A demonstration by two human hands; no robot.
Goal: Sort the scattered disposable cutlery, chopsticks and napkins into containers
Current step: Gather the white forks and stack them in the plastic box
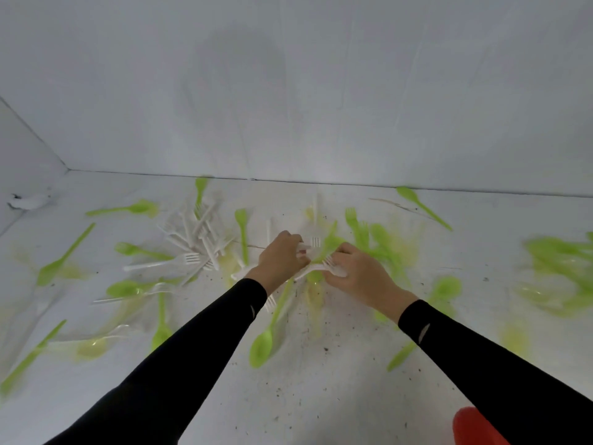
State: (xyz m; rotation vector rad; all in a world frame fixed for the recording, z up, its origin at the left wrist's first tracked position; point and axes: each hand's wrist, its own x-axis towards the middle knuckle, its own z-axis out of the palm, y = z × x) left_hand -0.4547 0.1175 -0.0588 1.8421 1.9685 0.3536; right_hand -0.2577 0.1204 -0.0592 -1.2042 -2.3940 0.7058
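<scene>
Green and white plastic cutlery lies scattered over a white surface. My left hand point(282, 258) has its fingers curled round white forks point(313, 243) near the middle of the spread. My right hand point(359, 273) sits close beside it and grips another white fork point(330, 266) whose tines point up-left. A green spoon point(327, 248) lies between and under the two hands. A heap of white forks point(199, 239) lies to the left. A long green spoon point(266, 335) lies below my left wrist.
A pile of green cutlery point(558, 268) sits blurred at the right edge. A red object point(475, 427) shows at the bottom right under my right sleeve. A crumpled white thing point(29, 200) lies at the far left corner. White walls close the back and left.
</scene>
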